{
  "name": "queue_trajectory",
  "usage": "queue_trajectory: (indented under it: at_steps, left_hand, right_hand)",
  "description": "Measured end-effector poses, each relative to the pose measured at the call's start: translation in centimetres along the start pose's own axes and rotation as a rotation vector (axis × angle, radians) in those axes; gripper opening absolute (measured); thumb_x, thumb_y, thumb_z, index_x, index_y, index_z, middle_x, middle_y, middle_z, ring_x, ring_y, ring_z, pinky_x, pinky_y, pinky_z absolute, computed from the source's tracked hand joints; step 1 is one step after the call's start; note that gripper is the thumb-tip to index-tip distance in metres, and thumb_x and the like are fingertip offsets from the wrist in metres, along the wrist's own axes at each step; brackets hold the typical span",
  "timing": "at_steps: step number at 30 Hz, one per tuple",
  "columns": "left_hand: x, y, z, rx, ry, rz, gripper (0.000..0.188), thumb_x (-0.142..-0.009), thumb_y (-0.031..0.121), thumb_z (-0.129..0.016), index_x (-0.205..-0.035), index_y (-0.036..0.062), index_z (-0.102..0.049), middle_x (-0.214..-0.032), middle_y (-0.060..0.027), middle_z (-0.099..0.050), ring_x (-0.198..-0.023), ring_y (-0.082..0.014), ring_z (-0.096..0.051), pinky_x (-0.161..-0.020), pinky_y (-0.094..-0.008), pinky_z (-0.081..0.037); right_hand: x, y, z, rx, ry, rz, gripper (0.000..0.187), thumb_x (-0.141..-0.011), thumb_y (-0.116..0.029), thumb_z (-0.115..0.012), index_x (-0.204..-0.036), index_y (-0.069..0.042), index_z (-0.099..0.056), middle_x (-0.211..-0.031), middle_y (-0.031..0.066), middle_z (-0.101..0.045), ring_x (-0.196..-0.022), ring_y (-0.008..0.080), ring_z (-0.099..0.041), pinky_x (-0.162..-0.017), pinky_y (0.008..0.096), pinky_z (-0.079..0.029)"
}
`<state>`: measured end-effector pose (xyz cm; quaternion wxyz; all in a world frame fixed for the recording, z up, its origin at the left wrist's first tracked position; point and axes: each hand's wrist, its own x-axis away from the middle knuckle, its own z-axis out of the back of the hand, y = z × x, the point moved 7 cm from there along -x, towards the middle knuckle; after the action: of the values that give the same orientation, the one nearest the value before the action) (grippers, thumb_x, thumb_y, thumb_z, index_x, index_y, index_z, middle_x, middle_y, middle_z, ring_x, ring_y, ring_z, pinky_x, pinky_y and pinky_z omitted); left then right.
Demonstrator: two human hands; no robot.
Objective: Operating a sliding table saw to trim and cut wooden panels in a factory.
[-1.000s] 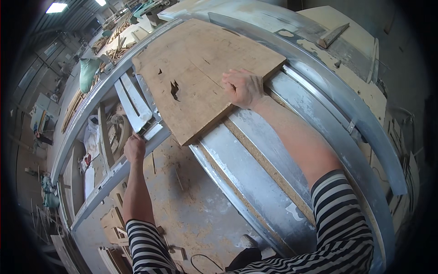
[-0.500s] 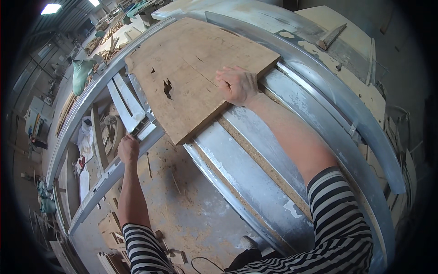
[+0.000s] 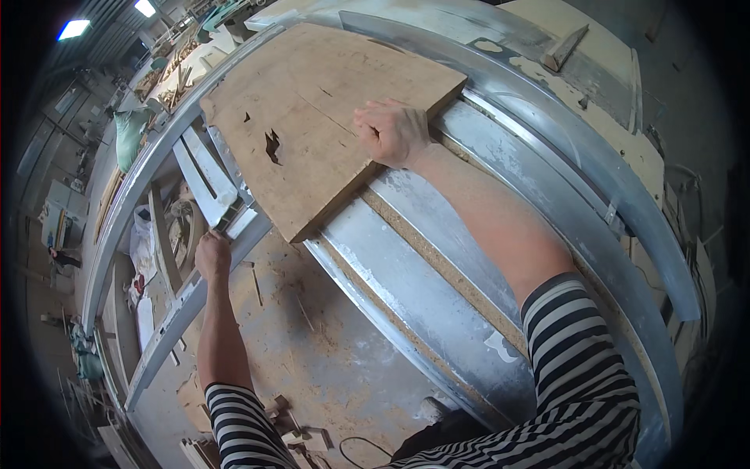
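A thick wooden board (image 3: 312,102) with a dark jagged hole and cracks lies on a metal saw table (image 3: 422,227). My right hand (image 3: 393,134) rests on the board's near right part, curled into a fist with nothing visible in it. To the left, my left hand (image 3: 213,254) is closed at the near end of a pale slotted metal plate (image 3: 205,178), beside the board. Whatever its fingers grip there is hidden by the hand. The board's left edge sits close against this plate.
Sawdust fills the grooves in the metal table. A curved metal rail (image 3: 160,356) runs along the left, with a green sack (image 3: 131,139) beyond it. Wood scraps (image 3: 308,438) lie on the dusty floor below. A wood block (image 3: 564,48) rests on the far right surface.
The view has shifted slightly, so the board and table appear a little further up and left. Both hands keep their places on the board and at the plate.
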<state>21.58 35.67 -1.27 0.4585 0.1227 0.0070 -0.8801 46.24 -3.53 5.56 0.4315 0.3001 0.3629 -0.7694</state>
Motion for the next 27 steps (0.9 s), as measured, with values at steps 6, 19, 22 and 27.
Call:
queue_trajectory:
  at_steps: [6, 19, 22, 27]
  left_hand:
    - [0.07, 0.26, 0.41, -0.011, 0.029, -0.019, 0.048, -0.099, 0.036, -0.039, -0.098, 0.0022, -0.072, -0.101, -0.0240, -0.069, -0.098, -0.0441, -0.065, -0.086, -0.0517, -0.051]
    - [0.34, 0.31, 0.51, 0.002, 0.053, -0.035, 0.048, -0.100, 0.036, -0.039, -0.095, 0.0006, -0.072, -0.097, -0.0250, -0.069, -0.094, -0.0446, -0.066, -0.083, -0.0526, -0.052]
    - [0.40, 0.46, 0.64, 0.000, 0.062, -0.044, 0.048, -0.100, 0.035, -0.039, -0.094, 0.0005, -0.072, -0.095, -0.0252, -0.069, -0.092, -0.0447, -0.066, -0.082, -0.0528, -0.052]
    - [0.45, 0.64, 0.82, -0.013, 0.076, -0.075, 0.048, -0.100, 0.035, -0.038, -0.093, 0.0007, -0.072, -0.095, -0.0253, -0.069, -0.092, -0.0447, -0.067, -0.082, -0.0528, -0.052]
  right_hand:
    - [-0.17, -0.02, 0.08, 0.000, 0.013, -0.014, 0.015, -0.084, -0.017, -0.059, -0.081, -0.011, -0.072, -0.093, 0.0104, -0.074, -0.097, 0.0323, -0.071, -0.087, 0.0456, -0.055]
    - [-0.19, 0.15, -0.09, 0.009, -0.053, -0.069, 0.016, -0.085, -0.019, -0.058, -0.083, -0.012, -0.072, -0.094, 0.0102, -0.074, -0.096, 0.0323, -0.071, -0.090, 0.0473, -0.054]
    - [-0.25, -0.10, 0.01, 0.011, -0.021, -0.027, 0.016, -0.085, -0.019, -0.058, -0.083, -0.012, -0.072, -0.096, 0.0098, -0.074, -0.097, 0.0322, -0.071, -0.090, 0.0478, -0.054]
    - [-0.17, -0.03, 0.09, 0.013, 0.008, -0.024, 0.016, -0.085, -0.020, -0.058, -0.084, -0.012, -0.073, -0.098, 0.0096, -0.074, -0.099, 0.0318, -0.070, -0.092, 0.0480, -0.053]
